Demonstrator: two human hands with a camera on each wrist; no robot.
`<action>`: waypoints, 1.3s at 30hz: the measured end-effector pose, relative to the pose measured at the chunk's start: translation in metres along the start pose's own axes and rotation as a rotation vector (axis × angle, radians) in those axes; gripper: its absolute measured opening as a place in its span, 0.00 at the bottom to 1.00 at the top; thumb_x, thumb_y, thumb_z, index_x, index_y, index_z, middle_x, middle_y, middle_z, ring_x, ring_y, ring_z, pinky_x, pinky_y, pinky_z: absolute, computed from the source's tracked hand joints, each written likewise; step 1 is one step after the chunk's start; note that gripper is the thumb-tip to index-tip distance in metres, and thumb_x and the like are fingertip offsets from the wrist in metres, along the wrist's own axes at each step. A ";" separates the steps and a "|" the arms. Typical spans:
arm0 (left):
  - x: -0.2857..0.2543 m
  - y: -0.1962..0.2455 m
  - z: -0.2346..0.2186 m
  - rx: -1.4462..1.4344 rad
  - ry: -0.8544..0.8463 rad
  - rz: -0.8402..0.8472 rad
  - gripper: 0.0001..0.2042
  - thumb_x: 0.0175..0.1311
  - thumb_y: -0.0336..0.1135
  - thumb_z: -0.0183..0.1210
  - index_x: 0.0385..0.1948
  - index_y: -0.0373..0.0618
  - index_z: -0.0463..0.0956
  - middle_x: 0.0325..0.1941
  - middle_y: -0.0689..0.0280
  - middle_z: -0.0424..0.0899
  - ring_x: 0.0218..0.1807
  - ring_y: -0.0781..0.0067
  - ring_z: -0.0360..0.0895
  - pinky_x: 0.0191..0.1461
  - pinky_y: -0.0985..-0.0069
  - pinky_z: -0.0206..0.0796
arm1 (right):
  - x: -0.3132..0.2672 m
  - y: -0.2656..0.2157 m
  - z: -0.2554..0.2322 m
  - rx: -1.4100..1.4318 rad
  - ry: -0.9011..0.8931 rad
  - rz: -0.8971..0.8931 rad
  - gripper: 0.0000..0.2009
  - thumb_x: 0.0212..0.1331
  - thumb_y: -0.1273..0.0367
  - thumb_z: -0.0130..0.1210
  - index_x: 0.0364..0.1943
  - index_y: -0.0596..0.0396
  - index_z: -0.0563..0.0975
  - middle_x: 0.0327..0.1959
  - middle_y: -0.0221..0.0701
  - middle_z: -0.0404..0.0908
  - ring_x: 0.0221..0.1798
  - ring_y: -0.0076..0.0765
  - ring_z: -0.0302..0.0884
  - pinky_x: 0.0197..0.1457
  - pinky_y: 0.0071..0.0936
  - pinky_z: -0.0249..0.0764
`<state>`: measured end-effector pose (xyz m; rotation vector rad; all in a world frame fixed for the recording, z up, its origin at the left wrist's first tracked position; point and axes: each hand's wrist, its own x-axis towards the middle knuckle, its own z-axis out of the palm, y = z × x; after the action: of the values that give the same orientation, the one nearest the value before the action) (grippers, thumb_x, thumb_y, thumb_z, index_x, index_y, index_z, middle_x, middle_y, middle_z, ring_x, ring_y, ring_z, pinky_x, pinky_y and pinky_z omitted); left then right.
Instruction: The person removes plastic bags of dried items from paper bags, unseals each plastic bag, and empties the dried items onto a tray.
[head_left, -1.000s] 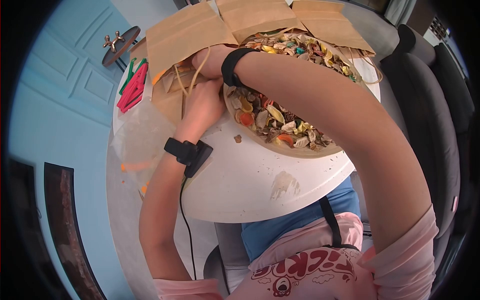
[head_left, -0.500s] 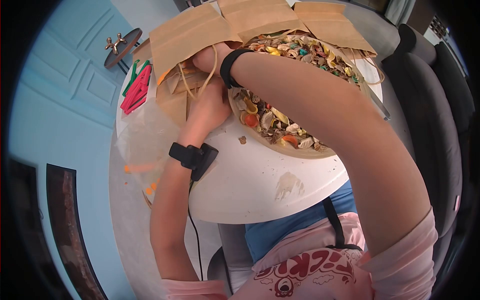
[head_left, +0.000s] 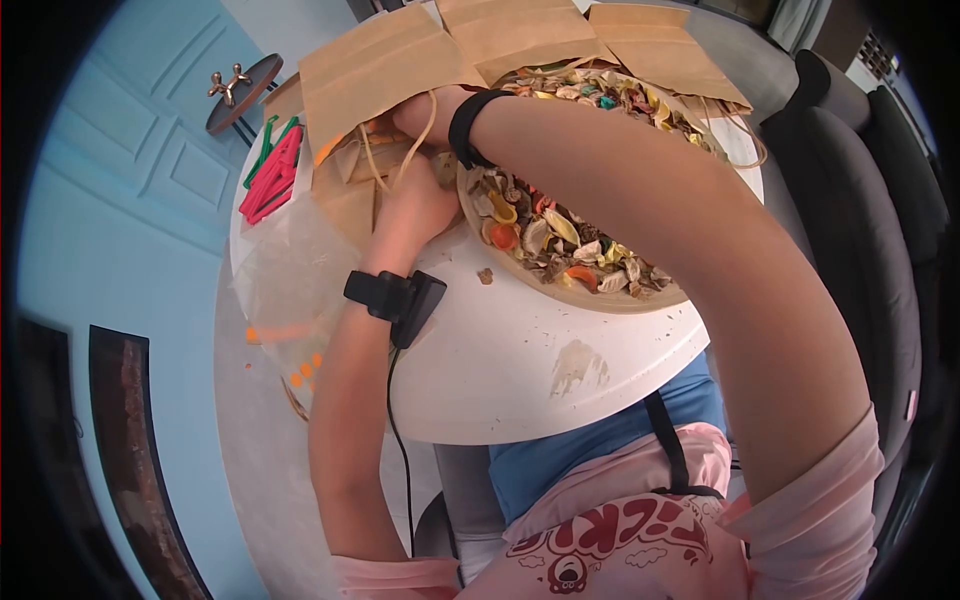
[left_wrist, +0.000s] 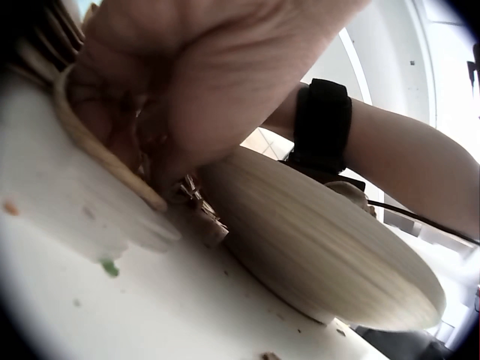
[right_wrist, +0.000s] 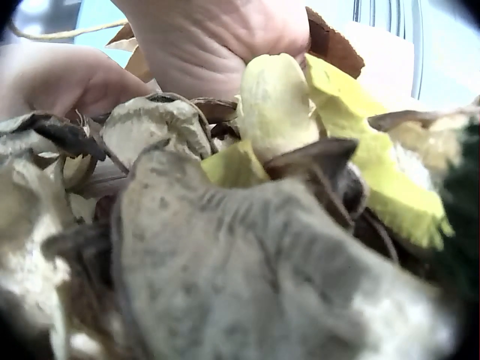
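A wide wooden bowl (head_left: 600,296) heaped with dried petals and pods (head_left: 560,235) stands on the round white table (head_left: 520,370). My left hand (head_left: 412,208) lies at the bowl's left rim against an open brown paper bag (head_left: 350,195). In the left wrist view its fingers (left_wrist: 120,124) curl round the bag's pale cord handle (left_wrist: 97,154), beside the bowl's side (left_wrist: 322,247). My right arm crosses over the bowl; my right hand (head_left: 425,112) is at the bag's mouth by the cord loop (head_left: 400,160). Its palm (right_wrist: 225,37) hovers over the petals (right_wrist: 277,105), with the fingers hidden.
More brown paper bags (head_left: 520,30) lie at the table's back. Red and green clips (head_left: 270,170) and a clear plastic bag (head_left: 285,270) with orange bits sit on the left. Grey chairs (head_left: 860,200) stand at the right, a small side table (head_left: 240,92) at the far left.
My right hand has shifted slightly towards the bag's mouth, and the cord loop now arcs up beside it. The left hand stays at the bowl's rim.
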<state>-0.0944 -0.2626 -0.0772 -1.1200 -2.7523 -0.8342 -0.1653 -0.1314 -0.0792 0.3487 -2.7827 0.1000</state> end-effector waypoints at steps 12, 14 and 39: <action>0.004 -0.002 0.000 0.070 -0.066 -0.025 0.16 0.48 0.35 0.60 0.31 0.28 0.75 0.34 0.40 0.78 0.42 0.42 0.76 0.45 0.58 0.70 | 0.009 0.000 0.010 0.818 0.348 0.014 0.18 0.58 0.59 0.47 0.52 0.44 0.75 0.54 0.33 0.75 0.59 0.38 0.68 0.62 0.40 0.62; 0.006 -0.003 0.000 0.122 -0.085 -0.079 0.16 0.48 0.36 0.61 0.30 0.27 0.76 0.34 0.39 0.78 0.42 0.42 0.76 0.46 0.58 0.70 | -0.013 -0.013 -0.039 -0.543 0.082 -0.265 0.10 0.51 0.70 0.51 0.36 0.56 0.79 0.33 0.39 0.81 0.41 0.47 0.79 0.41 0.37 0.75; 0.015 -0.015 -0.006 -0.011 -0.120 -0.037 0.27 0.48 0.44 0.62 0.45 0.29 0.73 0.46 0.40 0.76 0.54 0.51 0.73 0.58 0.68 0.63 | -0.082 -0.021 -0.242 0.012 0.519 -0.346 0.09 0.42 0.70 0.53 0.21 0.64 0.77 0.23 0.51 0.78 0.29 0.57 0.76 0.37 0.42 0.74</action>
<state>-0.1160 -0.2645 -0.0752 -1.1612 -2.8778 -0.8122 -0.0077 -0.1066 0.1218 0.6918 -2.1793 0.1058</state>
